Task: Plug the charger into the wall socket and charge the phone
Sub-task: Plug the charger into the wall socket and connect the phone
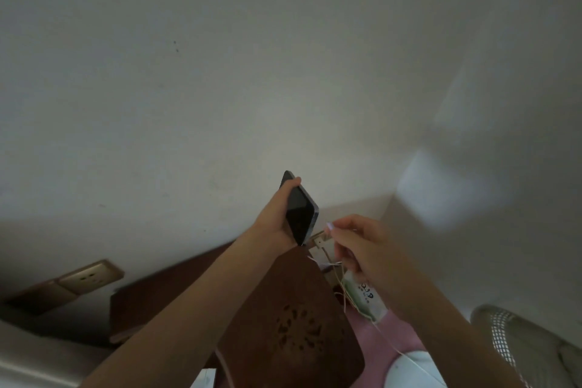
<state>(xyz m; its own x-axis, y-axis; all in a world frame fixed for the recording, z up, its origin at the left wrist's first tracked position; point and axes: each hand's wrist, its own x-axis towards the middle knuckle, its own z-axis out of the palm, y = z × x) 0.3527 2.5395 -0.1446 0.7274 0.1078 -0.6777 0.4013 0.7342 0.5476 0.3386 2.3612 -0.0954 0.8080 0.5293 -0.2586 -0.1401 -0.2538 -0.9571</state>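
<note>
My left hand (277, 217) grips a dark phone (299, 213), held upright and tilted with its black screen toward me. Just to its right, my right hand (356, 244) pinches the end of a thin white cable (387, 340) between its fingertips, close to the phone's lower end. The cable trails down past my right wrist. A white charger block (319, 241) shows between the two hands, at a socket on the wall. A gold wall socket plate (89, 277) sits at the lower left of the wall.
Under my arms stands a brown wooden chair back (293, 324) with a carved pattern. A white and green packet (365, 296) lies on a pink surface (393, 334). A fan grille (504, 334) is at the lower right, and a plain white wall (283, 72) fills the view.
</note>
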